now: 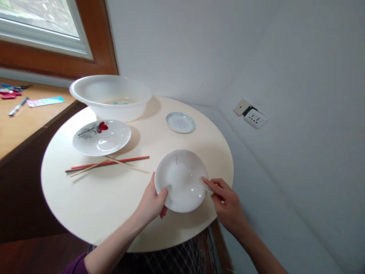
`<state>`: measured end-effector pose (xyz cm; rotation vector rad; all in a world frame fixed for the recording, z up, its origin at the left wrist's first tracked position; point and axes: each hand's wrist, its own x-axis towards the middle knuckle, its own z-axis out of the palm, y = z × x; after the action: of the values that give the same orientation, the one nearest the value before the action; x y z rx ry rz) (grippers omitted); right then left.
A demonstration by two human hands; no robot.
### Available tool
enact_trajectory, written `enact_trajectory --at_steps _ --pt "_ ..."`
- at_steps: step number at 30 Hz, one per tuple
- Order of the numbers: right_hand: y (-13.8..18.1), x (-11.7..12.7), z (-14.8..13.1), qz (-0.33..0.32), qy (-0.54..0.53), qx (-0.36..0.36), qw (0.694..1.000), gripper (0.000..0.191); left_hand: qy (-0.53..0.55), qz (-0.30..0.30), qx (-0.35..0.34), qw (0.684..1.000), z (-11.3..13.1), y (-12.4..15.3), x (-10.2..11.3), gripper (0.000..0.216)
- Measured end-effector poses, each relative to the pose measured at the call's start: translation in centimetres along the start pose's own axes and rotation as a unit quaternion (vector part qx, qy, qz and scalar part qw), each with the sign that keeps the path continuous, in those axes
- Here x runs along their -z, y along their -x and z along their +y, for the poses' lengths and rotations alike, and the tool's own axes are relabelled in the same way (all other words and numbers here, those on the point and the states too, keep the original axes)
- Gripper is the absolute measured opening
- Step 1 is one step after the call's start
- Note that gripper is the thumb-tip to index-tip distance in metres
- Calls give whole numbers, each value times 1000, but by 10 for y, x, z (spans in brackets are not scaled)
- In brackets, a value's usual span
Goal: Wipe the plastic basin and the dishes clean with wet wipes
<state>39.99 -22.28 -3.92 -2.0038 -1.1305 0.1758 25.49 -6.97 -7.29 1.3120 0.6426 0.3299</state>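
Observation:
A glossy white bowl (182, 171) with a thin dark line near its far edge is held tilted above the round table. My left hand (155, 199) grips its left side, the thumb on the near face and the fingers underneath. At the right rim, my right hand (225, 199) is closed on a small whitish piece that looks like tissue (207, 186), and its fingertips touch the bowl. To the left lie red and pale wooden chopsticks (114, 163), crossing one another. Behind them stands a white bowl with a red flower (114, 140).
A large white basin (137, 108) stands at the back of the round table (114, 201), and a small patterned saucer (180, 122) lies to its right. On the wooden desk (37, 116) are a pen (18, 106) and a pastel packet (46, 101). Walls border the table behind and right.

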Motion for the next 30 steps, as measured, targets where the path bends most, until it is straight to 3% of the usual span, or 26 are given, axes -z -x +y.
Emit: enact_trajectory --at_steps 3,8,15,19,23,26,30 --pt "5 -1 -6 73 -168 -75 980 31 63 -7 38 997 0 -2 2 36" --pt "11 6 -10 166 -365 -215 890 32 148 -34 102 983 8 0 9 30" --pt "9 4 3 221 -466 -290 806 25 154 -77 160 972 12 9 15 38" --pt "11 -6 11 213 -484 -328 782 31 125 -80 151 977 16 14 16 41" --pt "13 -11 18 205 -446 -324 808 33 58 -81 130 986 26 14 17 45" --pt "14 -11 21 173 -367 -273 872 34 25 -77 126 989 32 13 19 49" --pt "16 -12 21 108 -208 -135 963 31 -34 -66 113 991 40 13 22 47"
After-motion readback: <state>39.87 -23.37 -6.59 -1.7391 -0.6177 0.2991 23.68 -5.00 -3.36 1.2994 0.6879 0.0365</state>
